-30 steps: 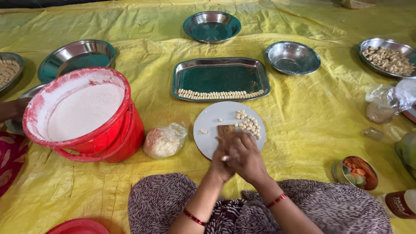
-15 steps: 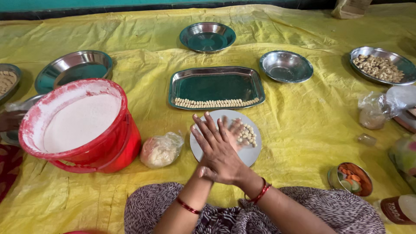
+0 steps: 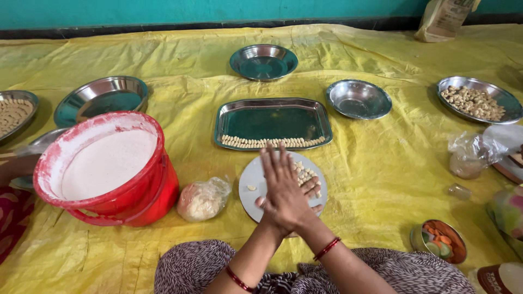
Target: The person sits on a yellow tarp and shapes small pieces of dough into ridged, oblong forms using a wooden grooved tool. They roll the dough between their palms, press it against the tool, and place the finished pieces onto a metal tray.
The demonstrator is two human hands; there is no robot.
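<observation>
Both hands press flat together, left hand (image 3: 280, 188) over right hand (image 3: 305, 193), palms rubbing above the round plate (image 3: 250, 179) of small dough pieces (image 3: 305, 174); whether dough lies between them is hidden. One row of shaped pieces (image 3: 272, 142) lines the rectangular steel tray (image 3: 272, 117); most of it stays bare.

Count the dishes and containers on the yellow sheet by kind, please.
Round steel dishes: 5
Rectangular steel tray: 1
White plate: 1
Red bucket: 1
Total: 8
</observation>
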